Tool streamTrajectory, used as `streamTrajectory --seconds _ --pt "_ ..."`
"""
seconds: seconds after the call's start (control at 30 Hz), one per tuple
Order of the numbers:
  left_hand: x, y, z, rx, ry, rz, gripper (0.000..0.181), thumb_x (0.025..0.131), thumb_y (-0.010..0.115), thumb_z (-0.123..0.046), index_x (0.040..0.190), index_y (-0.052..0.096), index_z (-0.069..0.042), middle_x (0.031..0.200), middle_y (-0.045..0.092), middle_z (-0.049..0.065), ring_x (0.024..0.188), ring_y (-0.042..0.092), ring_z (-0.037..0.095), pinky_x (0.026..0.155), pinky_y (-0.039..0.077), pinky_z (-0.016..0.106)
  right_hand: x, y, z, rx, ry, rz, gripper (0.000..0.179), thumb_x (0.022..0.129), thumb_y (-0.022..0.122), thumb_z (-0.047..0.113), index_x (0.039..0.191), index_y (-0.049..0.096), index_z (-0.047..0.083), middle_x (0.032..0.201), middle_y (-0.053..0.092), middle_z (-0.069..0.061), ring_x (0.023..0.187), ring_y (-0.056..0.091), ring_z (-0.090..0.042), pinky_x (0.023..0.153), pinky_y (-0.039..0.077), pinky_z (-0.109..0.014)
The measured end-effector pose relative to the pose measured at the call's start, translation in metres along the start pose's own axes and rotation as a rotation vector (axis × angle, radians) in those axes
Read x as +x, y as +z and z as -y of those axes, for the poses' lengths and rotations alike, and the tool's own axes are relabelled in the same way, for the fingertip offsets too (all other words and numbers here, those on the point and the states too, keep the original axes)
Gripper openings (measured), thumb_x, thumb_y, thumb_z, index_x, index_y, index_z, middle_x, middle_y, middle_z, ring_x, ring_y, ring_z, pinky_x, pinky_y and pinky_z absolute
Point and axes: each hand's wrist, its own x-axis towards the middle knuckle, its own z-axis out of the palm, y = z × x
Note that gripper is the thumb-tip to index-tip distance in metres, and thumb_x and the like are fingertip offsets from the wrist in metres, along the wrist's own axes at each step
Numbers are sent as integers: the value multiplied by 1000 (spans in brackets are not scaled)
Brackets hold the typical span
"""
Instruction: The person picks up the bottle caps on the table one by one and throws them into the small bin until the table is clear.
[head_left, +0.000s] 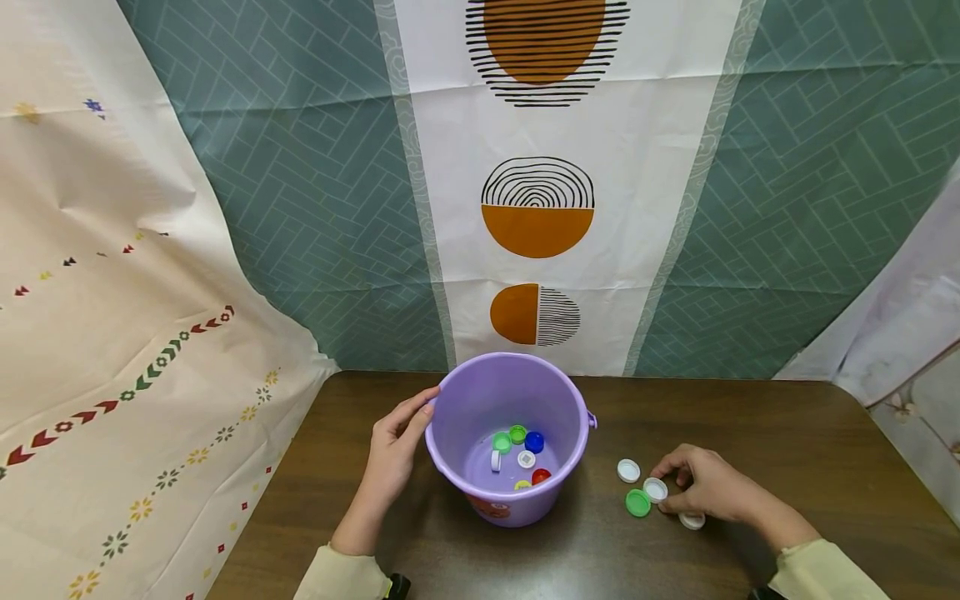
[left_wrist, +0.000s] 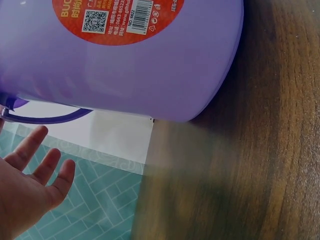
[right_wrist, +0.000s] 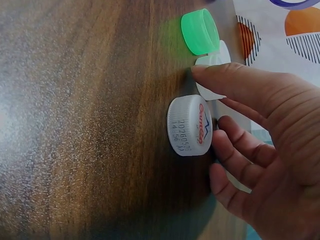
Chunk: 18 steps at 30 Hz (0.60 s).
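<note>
A purple bucket (head_left: 504, 379) stands on the table with several bottle caps inside, among them a blue cap (head_left: 534, 442) and a red cap (head_left: 541, 476). My left hand (head_left: 395, 446) touches the left of its rim, the visible fingers fairly straight. To the right, my right hand (head_left: 705, 483) pinches a white bottle cap (head_left: 655, 490) between thumb and forefinger, low over the tabletop. A green cap (head_left: 637, 502) lies beside that cap, with another white cap (head_left: 628, 471) behind. Printed on top, a third white cap (right_wrist: 190, 125) sits under the curled lower fingers.
The brown wooden table (head_left: 780, 425) reaches back to a green and white patterned cloth (head_left: 360, 208). A cream cloth (head_left: 150, 333) hangs along the left side and a pale cloth (head_left: 900, 317) along the right. The bucket's handle (left_wrist: 50, 119) hangs at its side.
</note>
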Motion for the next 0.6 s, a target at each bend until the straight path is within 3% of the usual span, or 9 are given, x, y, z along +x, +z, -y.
streamTrajectory --seconds 0.37,0.6 --pt "0 1 0 -13 7 -3 31 94 56 -11 123 60 -1 124 61 17 114 59 22 91 49 20 6 2 -5 -19 -3 -46 27 71 80 39 93 70 27 87 57 4 71 46 -8 57 39 -19" --pt "0 1 0 -10 6 1 31 94 56 -12 123 60 -2 124 61 14 113 59 17 91 49 20 8 3 -5 -73 19 -125 24 73 79 34 93 69 24 85 59 6 70 48 -7 57 39 -19"
